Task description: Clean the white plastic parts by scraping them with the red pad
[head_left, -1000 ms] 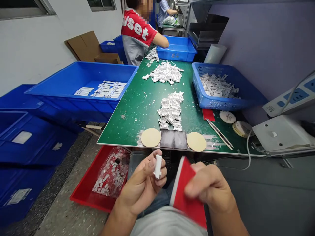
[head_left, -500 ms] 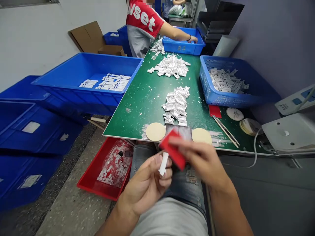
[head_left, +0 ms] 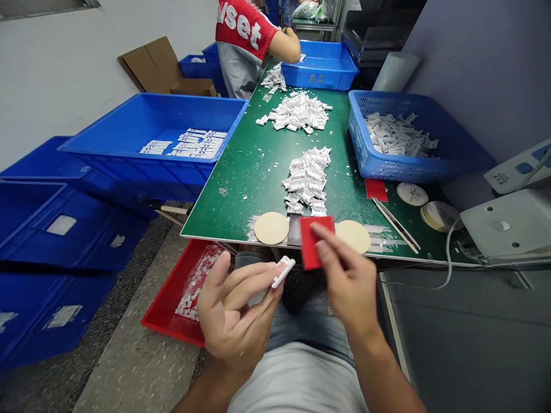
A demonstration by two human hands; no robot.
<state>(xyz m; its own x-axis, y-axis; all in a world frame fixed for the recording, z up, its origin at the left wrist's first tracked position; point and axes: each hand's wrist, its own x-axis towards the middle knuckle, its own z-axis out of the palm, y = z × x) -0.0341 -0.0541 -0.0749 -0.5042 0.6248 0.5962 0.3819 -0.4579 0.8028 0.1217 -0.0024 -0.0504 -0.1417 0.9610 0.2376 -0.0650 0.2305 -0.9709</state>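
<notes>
My left hand grips a small white plastic part at its fingertips, palm turned up and thumb raised away from it. A flat red square sheet is pinched between the thumb and fingers of my right hand, just right of the white part and apart from it. Beyond my hands, a pile of similar white parts lies on the green table. Two pale yellow discs lie along its front edge, with a dark pad between them, partly covered by the red sheet.
A blue basket of white parts stands at right, near tweezers. Left of the table is a blue bin with rows of parts; below sits a red tray. A co-worker leans by a far blue bin.
My left hand has turned and its fingers have spread, tilting the white part. My right hand has drawn the red sheet rightward, away from the part. The co-worker's arm has pulled back from the far bin.
</notes>
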